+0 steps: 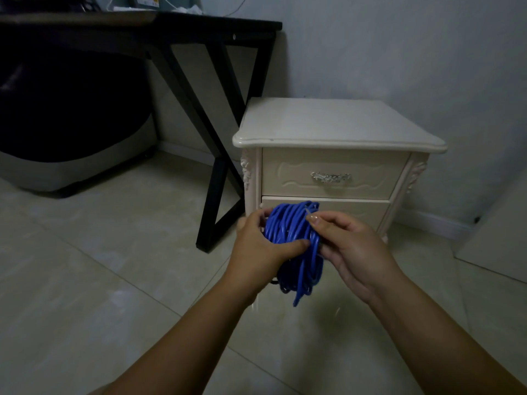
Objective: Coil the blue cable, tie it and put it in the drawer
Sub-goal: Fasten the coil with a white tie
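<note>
The blue cable (293,240) is a thick bundle of loops held upright in front of me, with a loose end hanging below it. My left hand (258,246) grips the bundle from the left, thumb pressed across its middle. My right hand (353,249) holds the right side and pinches the clear plug end between thumb and forefinger at the top of the coil. Behind the cable stands a cream bedside cabinet (339,124). Its upper drawer (296,173), with a silver handle (330,177), is shut. The lower drawer (362,209) is partly hidden by the cable.
A black desk (216,95) with crossed legs stands left of the cabinet, with a dark and grey rounded object (71,132) beneath it. Pale floor tiles (99,266) spread around. A white panel (496,240) leans at the right.
</note>
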The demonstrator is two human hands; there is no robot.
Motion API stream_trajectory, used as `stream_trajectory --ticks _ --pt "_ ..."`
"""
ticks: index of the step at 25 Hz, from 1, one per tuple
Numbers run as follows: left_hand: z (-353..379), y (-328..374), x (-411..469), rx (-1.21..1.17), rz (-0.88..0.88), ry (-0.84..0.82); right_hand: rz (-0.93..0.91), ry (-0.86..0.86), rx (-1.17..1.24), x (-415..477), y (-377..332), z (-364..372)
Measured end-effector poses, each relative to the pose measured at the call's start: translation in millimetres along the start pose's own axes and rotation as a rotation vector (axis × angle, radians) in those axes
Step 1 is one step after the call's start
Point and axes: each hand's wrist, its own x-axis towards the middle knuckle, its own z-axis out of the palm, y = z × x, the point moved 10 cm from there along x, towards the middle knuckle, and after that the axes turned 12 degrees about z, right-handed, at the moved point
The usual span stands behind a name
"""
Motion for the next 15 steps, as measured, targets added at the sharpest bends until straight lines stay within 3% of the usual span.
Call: stream_trajectory --ticks 4,7,10,15 --pt "2 -1 -2 -0.039 -0.011 0.005 -0.017 0.002 0.016 -1 -2 0" --pt "5 2 -5 0.113 -0.012 -0.022 -0.068 0.024 -0.176 -3 0 7" --pt "0 8 -4 0.173 0.041 -0.004 -0.027 -0.012 -0.117 -6 2 9" --pt "-9 6 -3 0.011 0.059 0.021 0.06 0.062 -0.132 -5 -5 -13"
